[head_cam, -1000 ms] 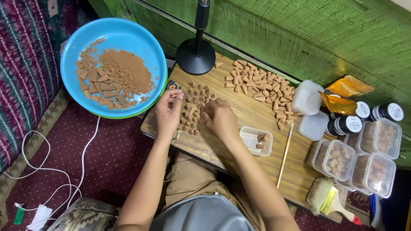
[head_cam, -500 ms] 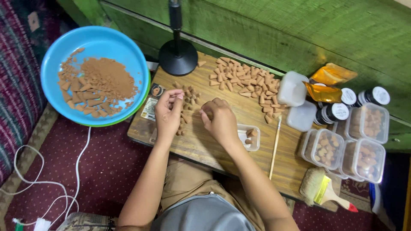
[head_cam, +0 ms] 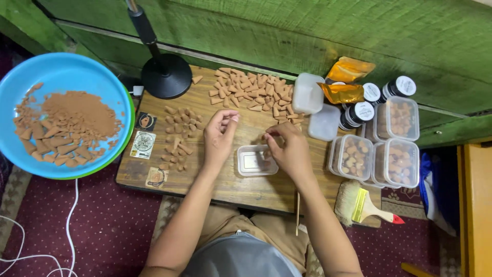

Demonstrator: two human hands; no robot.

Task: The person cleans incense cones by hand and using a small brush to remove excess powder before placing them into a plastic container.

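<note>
Head view: the left hand [head_cam: 219,137] pinches 1 small cone above the board [head_cam: 215,179], beside loose cones [head_cam: 177,134]. The right hand [head_cam: 288,149], fingers curled (contents hidden), hovers at the clear box [head_cam: 254,160].

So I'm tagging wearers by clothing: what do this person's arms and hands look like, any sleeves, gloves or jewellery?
Both forearms are bare, no sleeves reaching them. The left hand and right hand are ungloved; no rings, watch or bracelets visible.
</note>
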